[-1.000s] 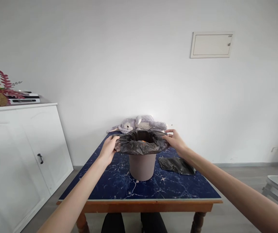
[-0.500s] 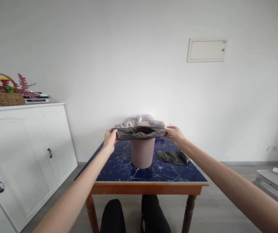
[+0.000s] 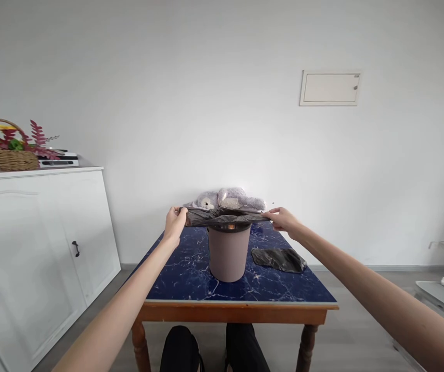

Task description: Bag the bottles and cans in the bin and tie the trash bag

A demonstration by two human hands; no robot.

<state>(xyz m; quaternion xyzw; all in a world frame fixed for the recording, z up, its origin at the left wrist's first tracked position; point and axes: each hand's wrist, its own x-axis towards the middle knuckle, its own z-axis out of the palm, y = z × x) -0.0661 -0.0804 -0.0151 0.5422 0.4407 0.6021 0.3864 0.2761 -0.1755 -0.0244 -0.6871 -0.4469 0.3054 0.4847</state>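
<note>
While your left hand (image 3: 175,224) is pinching one side of the thin black plastic bag (image 3: 216,218) between thumb and fingers, your right hand (image 3: 284,220) is gripping the opposite side. You are holding the bag over the mouth of the round taupe bin (image 3: 229,256), which is standing upright on the blue marble-patterned table (image 3: 183,274).

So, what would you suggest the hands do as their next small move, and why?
I'd probably raise the left hand and right hand slightly and evenly: they pinch opposite sides of the black bag, holding it wide, and its front edge sits above the bin.
</note>
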